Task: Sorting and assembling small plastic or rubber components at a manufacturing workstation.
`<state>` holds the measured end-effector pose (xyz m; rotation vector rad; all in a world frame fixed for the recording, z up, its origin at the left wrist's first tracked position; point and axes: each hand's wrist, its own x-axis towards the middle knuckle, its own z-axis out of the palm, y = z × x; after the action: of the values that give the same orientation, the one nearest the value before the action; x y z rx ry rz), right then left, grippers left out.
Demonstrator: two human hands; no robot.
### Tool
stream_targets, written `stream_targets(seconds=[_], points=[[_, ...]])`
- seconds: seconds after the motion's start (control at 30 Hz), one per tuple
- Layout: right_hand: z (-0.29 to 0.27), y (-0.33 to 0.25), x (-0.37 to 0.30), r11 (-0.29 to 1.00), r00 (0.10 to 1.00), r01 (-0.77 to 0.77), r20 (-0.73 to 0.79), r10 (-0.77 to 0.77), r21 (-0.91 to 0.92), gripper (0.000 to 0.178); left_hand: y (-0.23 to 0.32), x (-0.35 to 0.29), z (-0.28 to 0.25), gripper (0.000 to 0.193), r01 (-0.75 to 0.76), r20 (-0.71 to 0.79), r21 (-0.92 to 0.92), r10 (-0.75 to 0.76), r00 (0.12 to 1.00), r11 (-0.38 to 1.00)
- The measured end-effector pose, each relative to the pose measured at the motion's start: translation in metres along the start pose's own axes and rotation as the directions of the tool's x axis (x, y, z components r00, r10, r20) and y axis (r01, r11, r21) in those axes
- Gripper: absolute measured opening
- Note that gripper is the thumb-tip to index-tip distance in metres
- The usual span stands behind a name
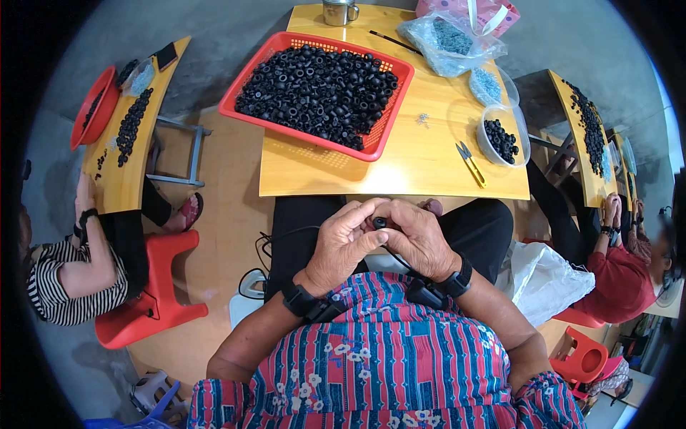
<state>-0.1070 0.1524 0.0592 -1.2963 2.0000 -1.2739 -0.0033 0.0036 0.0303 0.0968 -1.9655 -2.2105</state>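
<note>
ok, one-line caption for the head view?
Both hands, left and right, pinch a small black ring over the lap, before a red basket of black rings.

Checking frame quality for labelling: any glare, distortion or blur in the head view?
Head view: strong fisheye, black vignette at the corners, edges of the wooden table bowed. A glare patch near the table's front edge. Left hand, right hand and the small black ring between them look sharp; co-workers at the rim are stretched.

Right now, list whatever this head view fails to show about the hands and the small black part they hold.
- Small black part: mostly covered by the fingers of both hands; shape unclear.
- Left hand and right hand: palms face away, so each grip is hidden.
- Metal cup: top cut off by the upper edge.
- Clear bag: contents too small to tell.
</note>
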Motion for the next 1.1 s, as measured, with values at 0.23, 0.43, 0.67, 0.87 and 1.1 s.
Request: stream_targets(seconds=[0.23,0.43,0.67,0.87,1.1], points=[[0.004,0.005,0.001,1.000,0.999,0.028,-0.017,-0.028,-0.011,0.025,-0.006,0.000,0.001,0.046,-0.015,-0.017,0.066,0.016,1.000,0.998],[0.008,0.005,0.001,0.999,0.998,0.038,-0.056,-0.036,0.039,0.023,-0.012,-0.003,0.005,0.043,-0.013,-0.065,-0.002,0.013,0.998,1.000],[0.009,0.021,0.001,0.706,0.963,-0.239,0.070,0.260,0.666,0.025,-0.018,0.006,0.005,0.045,0.011,-0.076,-0.122,-0.021,0.997,0.992],[-0.009,0.025,-0.001,0.308,0.943,-0.241,0.147,0.299,0.921,0.035,-0.005,0.012,-0.001,0.048,0.001,-0.047,-0.140,-0.008,0.999,0.990],[0.001,0.028,-0.003,0.251,0.954,-0.224,0.159,0.254,0.942,0.037,0.003,0.021,0.013,0.034,-0.039,-0.118,-0.131,0.023,0.993,0.991]])
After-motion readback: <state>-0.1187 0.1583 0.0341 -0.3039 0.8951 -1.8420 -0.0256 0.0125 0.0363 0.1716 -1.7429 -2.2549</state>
